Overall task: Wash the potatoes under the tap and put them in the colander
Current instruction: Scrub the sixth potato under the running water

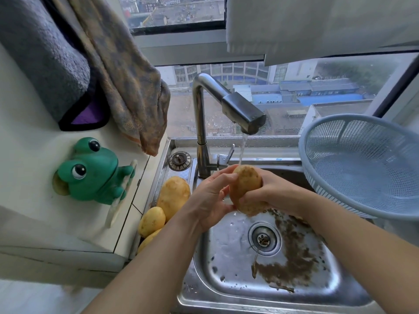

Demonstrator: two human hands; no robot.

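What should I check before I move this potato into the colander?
1. Grip: left hand and right hand both hold the potato. Ok.
2. Rinse: water from the tap lands on its top. Ok.
3. Clean skin: brown specks show low on it. Not ok.
4. Colander: sits right of the sink, nothing in it. Ok.
5. Drain: dirt lies beside it; whether water drains freely, cannot tell.

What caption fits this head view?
Left hand and right hand hold a potato under the running tap, beside the blue colander.
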